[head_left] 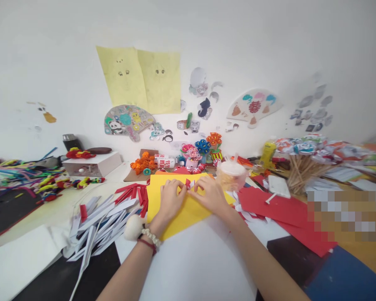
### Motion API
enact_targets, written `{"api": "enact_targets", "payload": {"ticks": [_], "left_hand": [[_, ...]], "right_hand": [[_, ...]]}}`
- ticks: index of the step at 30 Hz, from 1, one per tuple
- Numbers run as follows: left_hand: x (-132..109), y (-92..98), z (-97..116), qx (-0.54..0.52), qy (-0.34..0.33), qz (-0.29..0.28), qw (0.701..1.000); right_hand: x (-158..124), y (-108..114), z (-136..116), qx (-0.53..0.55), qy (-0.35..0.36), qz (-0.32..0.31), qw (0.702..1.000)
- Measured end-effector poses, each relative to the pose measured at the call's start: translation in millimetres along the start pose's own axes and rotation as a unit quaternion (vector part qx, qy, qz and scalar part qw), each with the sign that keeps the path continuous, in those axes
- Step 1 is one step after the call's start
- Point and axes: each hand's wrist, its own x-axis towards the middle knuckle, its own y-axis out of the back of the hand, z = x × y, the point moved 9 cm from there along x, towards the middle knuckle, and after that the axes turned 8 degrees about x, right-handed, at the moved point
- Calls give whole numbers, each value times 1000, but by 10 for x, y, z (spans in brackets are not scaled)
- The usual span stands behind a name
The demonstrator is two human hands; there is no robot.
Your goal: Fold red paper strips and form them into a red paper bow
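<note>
Above yellow paper [181, 213], my two hands meet at a small red and white folded paper piece [188, 183]. My left hand [171, 195] pinches its left side between thumb and finger. On the right side, my right hand [210, 194] grips it the same way. The fingertips partly cover the piece, so its full shape is hidden. Folded white paper strips [95, 225] and red paper strips [134, 193] lie to the left of my left hand. Just beyond my right hand stands a clear lidded cup [232, 174].
Red paper sheets [282, 209] and a white device [278, 186] lie at the right, near wooden sticks [301, 171] with wrapped tops. Pipe-cleaner flowers [191, 151] stand at the back. A white box [94, 164] and a black thermos [70, 142] are at the back left.
</note>
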Motion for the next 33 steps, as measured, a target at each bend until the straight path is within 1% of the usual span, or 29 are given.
{"api": "enact_targets", "payload": {"ticks": [3,6,11,17,24,29,33], "left_hand": [[6,8,1,-33,8,-7,999],[8,15,14,-66,3,-15,998],[12,5,-38,-115,12,-17,993],[32,-80,-100,-168,38,-35,984],[67,-205,-169,-225,55,-57,971],[92,-179,-243,-241,73,-50,966],[94,-173,-237,-246,77,-60,964]], "right_hand": [[-15,-109,-47,-58,31,-42,997],[-15,-138,-52,-83,37,-49,995],[-24,-152,-104,-83,56,-57,993],[-44,-200,-75,-61,23,-74,995],[-36,-208,-84,-51,15,-83,995],[-43,-217,-76,-53,3,-86,995],[-52,-226,-77,-58,-9,-89,994]]}}
